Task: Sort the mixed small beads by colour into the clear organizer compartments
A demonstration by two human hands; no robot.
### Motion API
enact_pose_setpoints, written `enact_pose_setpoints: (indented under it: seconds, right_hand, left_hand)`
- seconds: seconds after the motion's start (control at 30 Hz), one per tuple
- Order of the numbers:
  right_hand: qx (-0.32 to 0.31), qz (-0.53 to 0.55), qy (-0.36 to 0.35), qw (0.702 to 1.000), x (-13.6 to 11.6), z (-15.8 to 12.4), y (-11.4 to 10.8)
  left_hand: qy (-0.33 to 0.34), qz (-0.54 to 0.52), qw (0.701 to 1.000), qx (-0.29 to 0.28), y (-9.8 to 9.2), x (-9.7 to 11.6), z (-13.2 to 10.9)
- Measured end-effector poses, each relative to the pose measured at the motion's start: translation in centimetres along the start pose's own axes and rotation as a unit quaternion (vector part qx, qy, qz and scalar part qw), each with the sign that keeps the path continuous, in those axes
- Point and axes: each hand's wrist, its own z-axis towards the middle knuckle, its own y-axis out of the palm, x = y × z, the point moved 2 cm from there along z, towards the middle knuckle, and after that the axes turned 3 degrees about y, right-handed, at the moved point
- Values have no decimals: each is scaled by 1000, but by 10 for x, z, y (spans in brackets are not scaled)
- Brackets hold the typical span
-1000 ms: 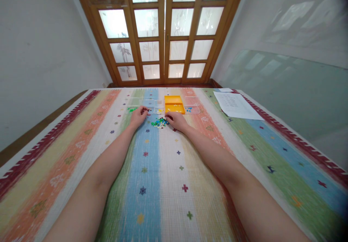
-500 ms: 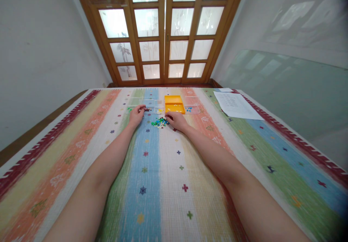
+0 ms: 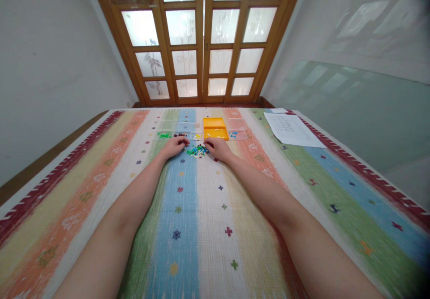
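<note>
A mixed pile of tiny coloured pieces (image 3: 197,151) in green, blue, white and dark red lies on the striped tablecloth. At its left edge is my left hand (image 3: 175,146), fingers curled inward; whether anything is between the tips is too small to see. My right hand (image 3: 218,148) rests at the pile's right side with finger and thumb pinched together, their contents hidden. Just beyond my left hand, a clear compartment box holds green pieces (image 3: 164,135), dark red pieces (image 3: 180,134) and a few yellow pieces (image 3: 198,136).
Behind my right hand stands an open orange box (image 3: 215,123) with white pieces in it. To its right, blue pieces (image 3: 233,134) sit in a clear container. Printed paper (image 3: 292,130) lies at the table's far right, with glass-paned doors (image 3: 203,57) beyond the table.
My left hand has moved back and right, from over the dark red pieces to the pile's left edge, uncovering the green pieces. My right hand has stayed almost still.
</note>
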Motion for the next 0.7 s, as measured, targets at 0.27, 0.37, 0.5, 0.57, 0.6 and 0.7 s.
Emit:
enact_pose_setpoints:
  seconds: [0.27,0.37,0.5,0.57,0.6,0.7]
  right_hand:
    - [4,-12,1,1000,1,0,0]
    - [7,-13,-2,1000,2,0,1]
    - [9,-7,-5,1000,2,0,1]
    - [11,-6,-5,1000,2,0,0]
    - [10,-7,-5,1000,2,0,0]
    - [5,-12,0,1000,0,0,-1]
  left_hand:
    - [68,16,987,-143,-10,14,-1]
    - [77,36,986,-141,-9,14,0]
    - [88,39,988,-122,-5,11,0]
    - [81,33,989,-116,-4,10,0]
    - [77,29,990,-112,-4,9,0]
    - [77,21,992,-101,-3,6,0]
